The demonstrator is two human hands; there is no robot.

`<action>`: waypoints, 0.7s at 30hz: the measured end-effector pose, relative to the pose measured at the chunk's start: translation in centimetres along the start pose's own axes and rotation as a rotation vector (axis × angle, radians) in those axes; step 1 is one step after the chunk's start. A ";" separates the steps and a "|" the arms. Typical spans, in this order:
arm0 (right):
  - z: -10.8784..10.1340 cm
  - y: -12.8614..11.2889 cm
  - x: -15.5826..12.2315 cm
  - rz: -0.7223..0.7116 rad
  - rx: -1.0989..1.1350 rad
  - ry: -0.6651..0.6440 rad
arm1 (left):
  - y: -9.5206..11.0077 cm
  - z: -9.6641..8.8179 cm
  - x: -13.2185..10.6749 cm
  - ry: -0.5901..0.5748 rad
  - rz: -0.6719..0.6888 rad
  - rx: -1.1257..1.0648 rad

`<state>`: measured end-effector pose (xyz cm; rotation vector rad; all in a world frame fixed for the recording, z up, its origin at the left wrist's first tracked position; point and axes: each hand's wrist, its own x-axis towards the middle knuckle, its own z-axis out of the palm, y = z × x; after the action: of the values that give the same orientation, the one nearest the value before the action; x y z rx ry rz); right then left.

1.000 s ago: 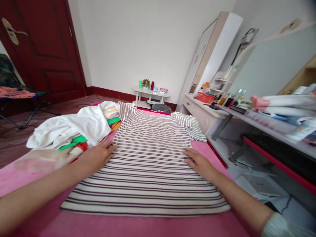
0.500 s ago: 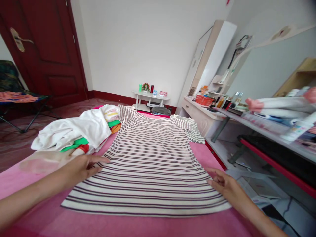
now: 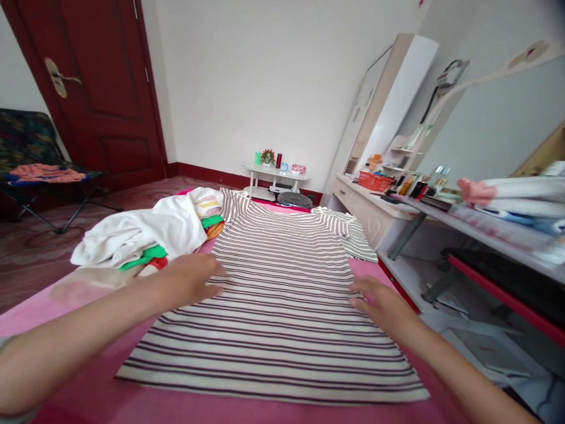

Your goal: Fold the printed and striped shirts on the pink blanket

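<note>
A white T-shirt with dark stripes [image 3: 278, 306] lies flat on the pink bed cover [image 3: 194, 409], its hem nearest me and its sleeves at the far end. Over its left side edge hovers my left hand [image 3: 194, 280], slightly blurred, with thumb and fingers apart. At the opposite side edge is my right hand [image 3: 379, 300], its thumb and fingers also spread. No cloth shows pinched in either hand. Whether the fingertips touch the fabric I cannot tell.
Left of the shirt is a heap of clothes [image 3: 141, 229], mostly white. Another striped garment [image 3: 362, 238] lies beyond the right sleeve. A dressing table [image 3: 364, 197] and a cluttered shelf [image 3: 481, 218] flank the bed on the right. A folding chair [image 3: 33, 141] stands far left.
Both hands have moved farther up the shirt's sides, away from the hem, and the left has also shifted right. The shirt remains spread flat. The view has turned slightly left.
</note>
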<state>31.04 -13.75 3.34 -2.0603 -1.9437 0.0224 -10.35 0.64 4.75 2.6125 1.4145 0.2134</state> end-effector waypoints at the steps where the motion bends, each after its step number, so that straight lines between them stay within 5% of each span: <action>1: 0.9 -1.8 1.6 -0.029 0.014 -0.023 | 2.1 0.2 1.6 -0.048 0.107 -0.012; 4: 4.4 -6.7 5.6 -0.163 0.052 -0.105 | 6.9 2.3 6.7 -0.004 0.235 -0.083; 7: 7.2 -8.6 8.5 -0.223 0.032 -0.196 | 8.0 5.7 10.9 0.079 0.170 -0.027; 12: 8.3 -5.4 13.0 -0.211 -0.089 -0.258 | 5.7 9.6 13.7 0.097 0.056 0.023; 21: 10.4 -2.3 21.5 -0.269 -0.162 -0.203 | 5.8 9.5 13.9 0.084 0.037 0.000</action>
<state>28.29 9.53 -1.80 -1.9387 -2.4057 0.0147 3.86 8.48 -2.62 2.6602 1.3922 0.3315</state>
